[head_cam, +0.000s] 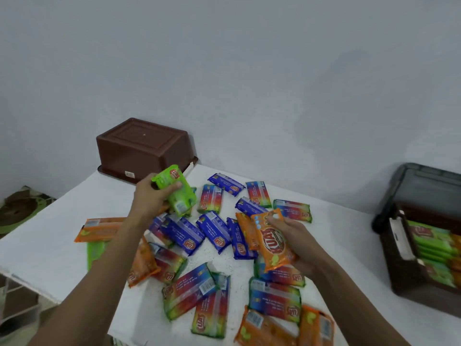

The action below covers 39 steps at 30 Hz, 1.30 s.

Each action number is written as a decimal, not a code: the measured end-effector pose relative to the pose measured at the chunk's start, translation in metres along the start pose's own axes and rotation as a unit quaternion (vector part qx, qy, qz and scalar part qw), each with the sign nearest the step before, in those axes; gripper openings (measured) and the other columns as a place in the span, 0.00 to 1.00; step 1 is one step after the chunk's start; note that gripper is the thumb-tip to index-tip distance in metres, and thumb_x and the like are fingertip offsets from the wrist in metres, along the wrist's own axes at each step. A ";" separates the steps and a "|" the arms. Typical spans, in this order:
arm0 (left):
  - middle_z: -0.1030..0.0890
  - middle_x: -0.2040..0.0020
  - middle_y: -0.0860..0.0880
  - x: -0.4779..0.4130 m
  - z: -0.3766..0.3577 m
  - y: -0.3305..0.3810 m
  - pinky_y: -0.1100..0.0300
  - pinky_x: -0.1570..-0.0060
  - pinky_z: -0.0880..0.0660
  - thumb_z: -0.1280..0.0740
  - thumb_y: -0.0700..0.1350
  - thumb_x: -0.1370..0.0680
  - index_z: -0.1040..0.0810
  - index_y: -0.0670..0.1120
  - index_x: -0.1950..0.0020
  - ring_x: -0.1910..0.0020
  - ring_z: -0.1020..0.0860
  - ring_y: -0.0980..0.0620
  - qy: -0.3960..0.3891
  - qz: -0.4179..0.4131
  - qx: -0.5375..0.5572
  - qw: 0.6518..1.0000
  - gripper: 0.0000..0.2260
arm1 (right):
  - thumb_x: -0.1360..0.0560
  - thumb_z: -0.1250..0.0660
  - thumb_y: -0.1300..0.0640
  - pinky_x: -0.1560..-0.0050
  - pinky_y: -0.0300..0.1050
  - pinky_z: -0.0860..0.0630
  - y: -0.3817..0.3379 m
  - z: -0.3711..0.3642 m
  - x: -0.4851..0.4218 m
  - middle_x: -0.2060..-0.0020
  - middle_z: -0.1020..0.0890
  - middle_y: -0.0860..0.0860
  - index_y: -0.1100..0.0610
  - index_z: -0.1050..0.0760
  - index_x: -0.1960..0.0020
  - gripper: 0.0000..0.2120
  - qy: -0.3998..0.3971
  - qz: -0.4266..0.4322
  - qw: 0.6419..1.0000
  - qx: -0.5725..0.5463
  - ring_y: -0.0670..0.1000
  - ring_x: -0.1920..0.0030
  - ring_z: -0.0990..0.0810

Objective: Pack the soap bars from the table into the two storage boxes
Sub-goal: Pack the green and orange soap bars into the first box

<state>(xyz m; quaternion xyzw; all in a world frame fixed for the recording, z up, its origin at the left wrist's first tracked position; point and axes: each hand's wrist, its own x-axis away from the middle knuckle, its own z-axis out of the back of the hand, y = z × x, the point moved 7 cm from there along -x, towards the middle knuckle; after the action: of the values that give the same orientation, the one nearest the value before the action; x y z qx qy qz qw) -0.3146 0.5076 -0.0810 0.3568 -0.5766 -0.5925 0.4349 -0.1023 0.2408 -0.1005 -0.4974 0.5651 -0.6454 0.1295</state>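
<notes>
On white table [50, 236] by pale wall [249, 71]: left hand [149, 198] grips green bar [175, 189]; right hand [296, 239] grips orange bar [270, 242]

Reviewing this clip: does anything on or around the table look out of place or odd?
Yes. The brown storage box at the table's far left corner sits upside down, base up, so nothing can go in it as it stands. The second box on the right is open and already holds green bars.

soap bars [217, 236] mid-table [50, 233], upturned box [142, 148] behind, filled box [429, 248] right
</notes>
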 end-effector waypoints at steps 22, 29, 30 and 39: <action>0.16 0.49 0.49 0.159 -0.294 0.006 0.57 0.53 0.19 0.30 0.44 0.23 0.22 0.50 0.44 0.51 0.18 0.51 -0.151 0.171 0.294 0.928 0.09 | 0.22 0.34 0.63 0.56 0.54 0.16 -0.053 0.217 0.106 0.54 0.15 0.61 0.62 0.23 0.45 0.07 0.065 0.126 0.987 -0.081 0.57 0.54 0.15; 0.16 0.55 0.53 0.200 -0.384 0.022 0.62 0.56 0.24 0.28 0.44 0.25 0.21 0.50 0.52 0.56 0.19 0.57 -0.161 0.135 0.253 0.944 0.04 | 0.24 0.30 0.57 0.60 0.51 0.15 -0.060 0.318 0.139 0.51 0.15 0.61 0.62 0.22 0.43 0.12 0.099 0.144 0.984 -0.037 0.57 0.52 0.15; 0.16 0.55 0.52 0.206 -0.397 0.025 0.61 0.56 0.23 0.28 0.44 0.25 0.21 0.48 0.51 0.56 0.18 0.57 -0.163 0.127 0.248 0.946 0.05 | 0.24 0.29 0.57 0.61 0.50 0.16 -0.060 0.333 0.144 0.51 0.15 0.60 0.61 0.22 0.44 0.12 0.117 0.141 0.983 -0.028 0.57 0.52 0.14; 0.16 0.57 0.47 0.239 -0.480 0.048 0.55 0.54 0.20 0.24 0.42 0.28 0.21 0.43 0.52 0.57 0.16 0.50 -0.126 0.011 0.184 0.975 0.09 | 0.24 0.29 0.61 0.63 0.53 0.16 -0.047 0.443 0.166 0.50 0.20 0.56 0.61 0.27 0.40 0.15 0.262 0.122 0.954 0.079 0.55 0.53 0.16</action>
<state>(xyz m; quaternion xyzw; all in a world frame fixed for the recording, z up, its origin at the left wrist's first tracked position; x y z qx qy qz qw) 0.0467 0.1088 -0.0535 0.3468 -0.7296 -0.5122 0.2918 0.1872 -0.1312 -0.0366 -0.2264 0.5827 -0.7749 0.0939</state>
